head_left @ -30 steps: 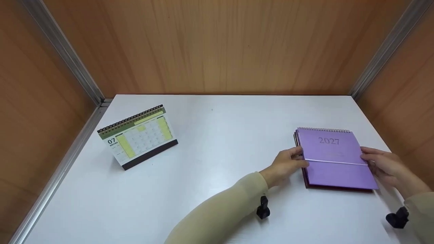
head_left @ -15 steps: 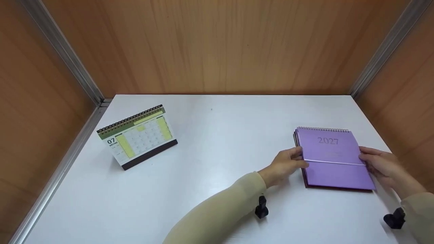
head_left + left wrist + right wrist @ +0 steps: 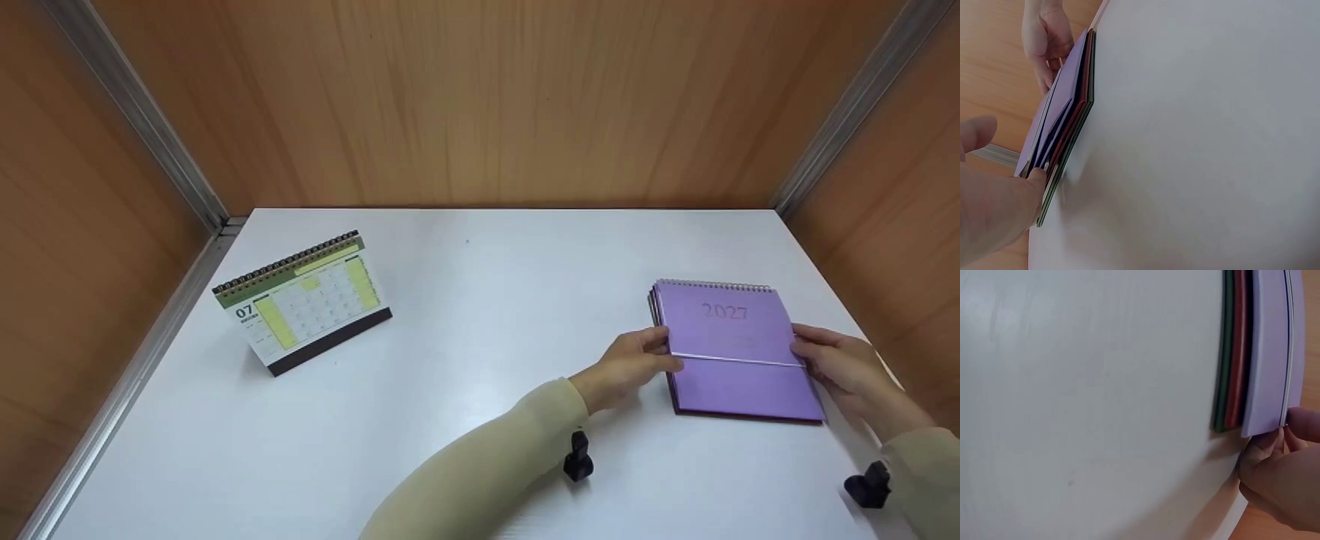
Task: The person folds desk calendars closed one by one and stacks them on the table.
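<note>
At the right of the table lies a purple spiral-bound desk calendar (image 3: pixel 739 390) marked 2027, with a pale elastic band (image 3: pixel 735 360) across it. Under it, seen from the side in the right wrist view, are a red calendar (image 3: pixel 1237 371) and a green calendar (image 3: pixel 1223 371), forming a stack. My left hand (image 3: pixel 628 367) grips the purple calendar's left edge, thumb on the cover by the band. On the opposite edge, my right hand (image 3: pixel 851 367) pinches it near the other end of the band. Some fingertips are hidden behind the edges.
An upright tent-style desk calendar (image 3: pixel 311 300), open at 07, stands at the table's left. Wooden panels (image 3: pixel 495 105) with metal corner posts enclose the white table (image 3: pixel 450 315) at back and sides. Small black devices (image 3: pixel 577 457) hang from both wrists.
My right hand has shifted slightly left, and the purple calendar's right edge with it, now more in line with the stack below. The left hand has hardly moved.
</note>
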{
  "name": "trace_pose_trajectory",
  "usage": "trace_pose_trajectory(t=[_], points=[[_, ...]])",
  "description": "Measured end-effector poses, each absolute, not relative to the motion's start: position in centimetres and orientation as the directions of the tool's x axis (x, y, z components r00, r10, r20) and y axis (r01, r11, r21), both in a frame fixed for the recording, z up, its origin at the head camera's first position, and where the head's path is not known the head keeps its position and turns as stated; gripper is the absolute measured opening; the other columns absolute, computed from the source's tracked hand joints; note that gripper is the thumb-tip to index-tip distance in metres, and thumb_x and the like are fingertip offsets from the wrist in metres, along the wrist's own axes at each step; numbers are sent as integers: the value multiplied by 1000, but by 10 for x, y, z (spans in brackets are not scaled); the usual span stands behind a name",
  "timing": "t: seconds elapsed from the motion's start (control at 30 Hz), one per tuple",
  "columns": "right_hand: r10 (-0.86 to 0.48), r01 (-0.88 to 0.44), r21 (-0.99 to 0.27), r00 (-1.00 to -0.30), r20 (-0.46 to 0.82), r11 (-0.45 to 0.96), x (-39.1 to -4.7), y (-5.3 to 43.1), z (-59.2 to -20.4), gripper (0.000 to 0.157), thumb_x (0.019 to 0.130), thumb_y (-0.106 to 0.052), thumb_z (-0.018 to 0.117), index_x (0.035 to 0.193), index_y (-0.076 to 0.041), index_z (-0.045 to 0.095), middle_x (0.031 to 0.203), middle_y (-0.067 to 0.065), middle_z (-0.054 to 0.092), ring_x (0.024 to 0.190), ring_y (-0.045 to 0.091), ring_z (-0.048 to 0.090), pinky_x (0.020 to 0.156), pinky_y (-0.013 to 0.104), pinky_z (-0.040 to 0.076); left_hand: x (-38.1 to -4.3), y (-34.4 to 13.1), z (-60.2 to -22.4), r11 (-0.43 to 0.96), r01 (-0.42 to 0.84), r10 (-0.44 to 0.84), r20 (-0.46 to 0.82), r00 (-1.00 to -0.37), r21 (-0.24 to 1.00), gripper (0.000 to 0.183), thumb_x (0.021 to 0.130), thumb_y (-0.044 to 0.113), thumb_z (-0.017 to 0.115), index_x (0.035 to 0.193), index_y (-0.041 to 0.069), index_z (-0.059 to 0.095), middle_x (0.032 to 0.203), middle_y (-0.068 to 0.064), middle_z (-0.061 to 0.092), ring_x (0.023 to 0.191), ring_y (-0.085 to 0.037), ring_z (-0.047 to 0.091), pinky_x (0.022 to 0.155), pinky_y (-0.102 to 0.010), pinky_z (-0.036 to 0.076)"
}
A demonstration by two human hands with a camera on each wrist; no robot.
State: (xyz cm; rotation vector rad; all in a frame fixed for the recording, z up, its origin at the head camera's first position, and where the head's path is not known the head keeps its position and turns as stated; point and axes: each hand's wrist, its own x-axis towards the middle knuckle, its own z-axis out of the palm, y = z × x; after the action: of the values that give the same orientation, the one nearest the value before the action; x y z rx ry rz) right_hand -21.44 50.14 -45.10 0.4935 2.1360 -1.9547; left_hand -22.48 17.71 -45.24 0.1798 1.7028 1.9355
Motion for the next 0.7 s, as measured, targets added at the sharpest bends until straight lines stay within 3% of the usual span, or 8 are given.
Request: trace_pose_trajectory(t=[0.07, 0.23, 0.3, 0.43, 0.53, 0.63, 0.7], points=[[113, 368, -922, -928, -356, 118, -215, 501, -452, 23, 91, -19, 71, 110, -32, 71, 93, -26, 64, 82, -6, 54, 69, 14, 48, -225, 177, -451, -19, -311, 481, -264, -836, 950, 66, 85, 4, 70, 146, 5, 44, 139, -6, 56, 128, -16, 53, 108, -35, 41], [131, 367, -892, -930, -343, 265, -218, 501, -452, 64, 92, -28, 69, 148, -10, 43, 94, -35, 58, 88, -13, 53, 74, 12, 50, -224, 174, -447, 46, -319, 483, -300, -823, 947, 66, 85, 8, 72, 146, 8, 45, 137, -6, 58, 127, -17, 54, 109, -40, 40], [131, 364, -880, -931, -340, 304, -218, 500, -451, 72, 93, -30, 67, 151, -3, 33, 95, -36, 56, 89, -13, 51, 75, 12, 50, -223, 173, -446, 60, -321, 488, -309, -817, 945, 67, 85, 9, 73, 146, 9, 46, 137, -6, 58, 127, -18, 53, 109, -41, 40], [117, 363, -866, -932, -344, 344, -217, 502, -450, 77, 93, -34, 66, 152, -1, 28, 99, -35, 53, 91, -10, 49, 76, 13, 48, -221, 169, -447, 73, -314, 504, -307, -807, 947, 66, 85, 11, 72, 146, 11, 47, 139, -7, 56, 129, -20, 52, 109, -42, 40], [99, 371, -873, -928, -359, 317, -214, 504, -447, 72, 94, -34, 65, 153, -8, 33, 100, -30, 55, 88, -6, 49, 73, 15, 46, -220, 167, -449, 79, -304, 515, -300, -803, 949, 64, 85, 11, 72, 144, 13, 49, 139, -4, 56, 130, -19, 51, 108, -41, 41], [71, 365, -910, -931, -358, 196, -212, 504, -442, 48, 94, -27, 66, 140, -22, 51, 93, -20, 60, 80, -1, 50, 65, 18, 44, -218, 163, -450, 64, -292, 530, -280, -801, 954, 62, 85, 10, 71, 143, 13, 50, 139, 0, 57, 126, -16, 54, 106, -41, 43], [44, 334, -936, -943, -331, 115, -211, 504, -439, 34, 95, -22, 66, 128, -24, 56, 92, -20, 63, 79, -4, 55, 66, 16, 47, -217, 158, -449, 48, -287, 536, -267, -801, 957, 62, 85, 10, 71, 143, 12, 50, 141, 1, 55, 122, -15, 57, 105, -41, 44]])
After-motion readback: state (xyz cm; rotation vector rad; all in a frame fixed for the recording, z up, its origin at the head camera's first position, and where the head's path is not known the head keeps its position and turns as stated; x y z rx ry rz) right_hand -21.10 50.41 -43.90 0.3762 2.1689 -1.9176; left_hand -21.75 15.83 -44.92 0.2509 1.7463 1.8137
